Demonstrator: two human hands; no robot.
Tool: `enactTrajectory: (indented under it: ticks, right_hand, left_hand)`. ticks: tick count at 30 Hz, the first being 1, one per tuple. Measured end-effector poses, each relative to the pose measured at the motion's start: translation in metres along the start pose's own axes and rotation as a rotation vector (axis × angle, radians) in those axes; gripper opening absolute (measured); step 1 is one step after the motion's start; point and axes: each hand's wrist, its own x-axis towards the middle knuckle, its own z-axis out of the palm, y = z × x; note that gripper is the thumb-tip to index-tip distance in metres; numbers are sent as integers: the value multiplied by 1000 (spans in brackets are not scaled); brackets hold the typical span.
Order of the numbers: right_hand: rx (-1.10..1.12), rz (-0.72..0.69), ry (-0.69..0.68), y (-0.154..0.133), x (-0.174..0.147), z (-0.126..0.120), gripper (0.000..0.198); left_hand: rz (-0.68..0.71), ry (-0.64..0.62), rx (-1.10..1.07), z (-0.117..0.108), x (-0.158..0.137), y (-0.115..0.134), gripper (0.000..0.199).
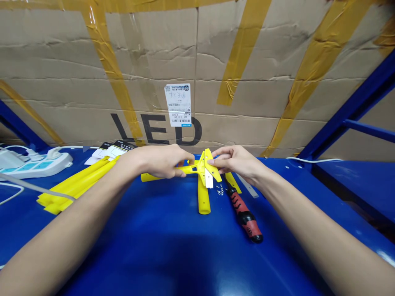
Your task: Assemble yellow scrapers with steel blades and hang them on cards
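Note:
My left hand (165,160) is closed around a yellow plastic scraper handle (187,169), which widens at its right end. There my right hand (233,161) pinches a yellow cover plate (215,172) with small holes. A pale metal blade (209,181) lies along the plate against the handle's wide end; its upper part is hidden. Beneath them another yellow tubular handle (203,199) points toward me. Several tiny screws (220,191) are scattered just right of it. A red and black screwdriver (245,216) lies below my right hand, its tip out of sight.
On the left, several yellow handles (77,181) are stacked by printed cards (112,148) and a white power strip (46,164). Another yellow piece (233,183) and a metal strip (248,188) lie near the screwdriver. A large cardboard box (148,61) stands behind the blue table (148,255).

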Motion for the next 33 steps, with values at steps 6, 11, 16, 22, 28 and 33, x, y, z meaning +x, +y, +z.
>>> enactTrajectory:
  ticks: [6, 11, 16, 22, 28, 33]
  right_hand:
    - [50, 30, 3, 0, 0, 0, 20]
    - [28, 33, 16, 0, 0, -1, 17]
    - [-52, 24, 26, -4, -1, -2, 21]
    - [-98, 21, 81, -3, -2, 0, 23]
    - [-192, 1, 116, -5, -4, 1, 27]
    - [-197, -16, 103, -3, -2, 2, 28]
  left_hand:
    - [16, -30, -8, -1, 0, 0, 24]
    - [24, -45, -5, -1, 0, 1, 20]
    - [16, -50, -11, -3, -2, 3, 16]
    - [8, -45, 1, -2, -1, 4, 17]
    - [4, -40, 1, -4, -3, 5, 17]
    - [1, -25, 5, -3, -2, 4, 19]
